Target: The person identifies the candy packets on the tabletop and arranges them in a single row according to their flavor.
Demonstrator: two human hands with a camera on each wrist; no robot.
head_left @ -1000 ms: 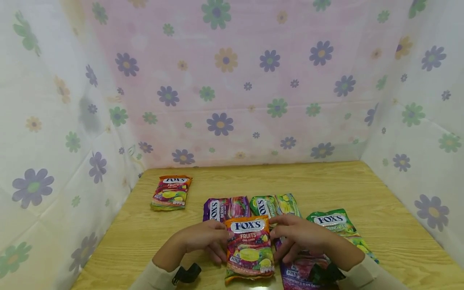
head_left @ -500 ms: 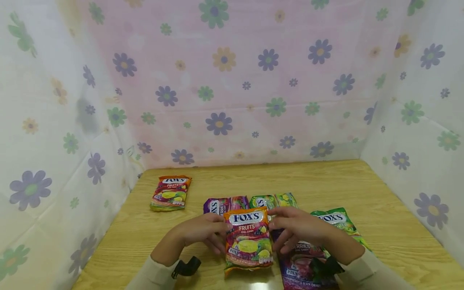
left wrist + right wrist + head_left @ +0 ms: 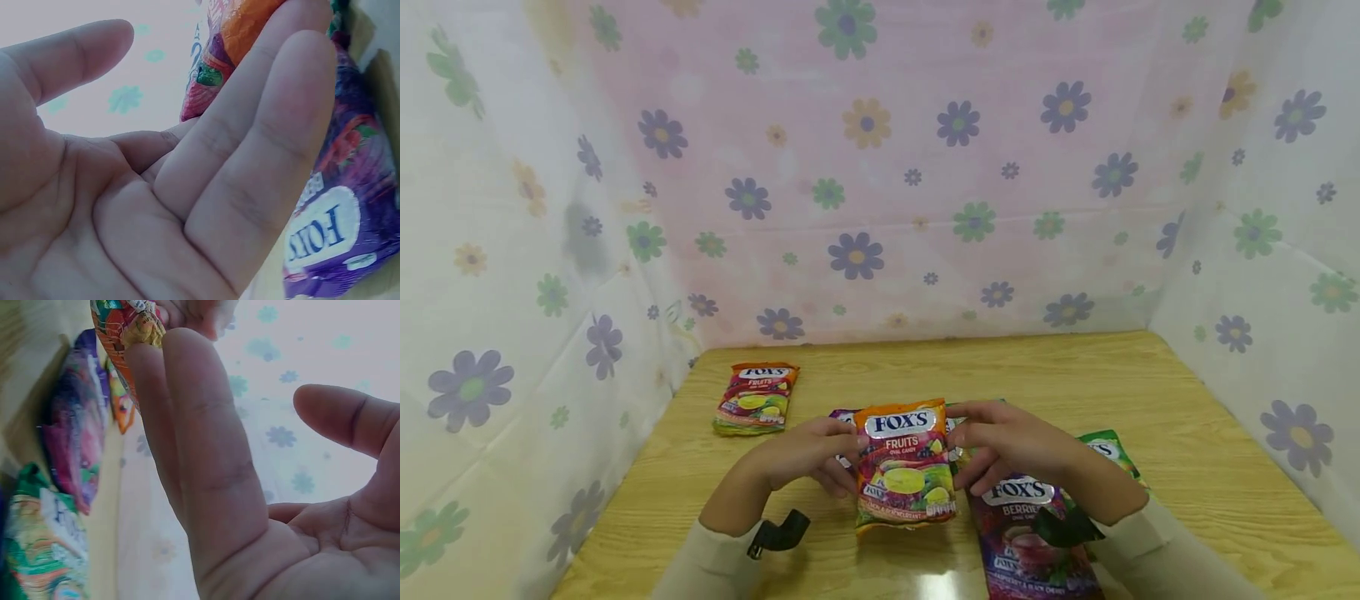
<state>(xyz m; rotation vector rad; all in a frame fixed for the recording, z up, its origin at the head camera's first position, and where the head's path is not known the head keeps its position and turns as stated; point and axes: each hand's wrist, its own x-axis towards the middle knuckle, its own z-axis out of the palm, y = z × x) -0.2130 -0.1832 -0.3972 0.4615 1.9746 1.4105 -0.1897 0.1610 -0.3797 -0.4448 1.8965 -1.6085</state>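
An orange-topped bag of Fox's Fruits candy (image 3: pixel 904 471) is raised above the table, its printed front showing in the head view. My left hand (image 3: pixel 801 458) is at its left edge and my right hand (image 3: pixel 1018 450) at its right edge, so the bag sits between the fingertips of both. In the left wrist view the fingers (image 3: pixel 250 162) stretch out nearly straight, with the thumb apart from the bag. The right wrist view likewise shows long straight fingers (image 3: pixel 206 437) against the bag (image 3: pixel 115 331), the thumb standing away.
Under my right wrist lies a purple Berries bag (image 3: pixel 1030 542), with a green bag (image 3: pixel 1116 454) beyond it. Another purple bag (image 3: pixel 337 231) and a green one (image 3: pixel 47 537) are largely covered in the head view. A second Fruits bag (image 3: pixel 756 400) lies back left, near the floral cloth (image 3: pixel 887 192).
Both hands have lifted the Fruits bag up and slightly left, away from the front edge. It now covers more of the bags behind, while more of the front purple bag shows.
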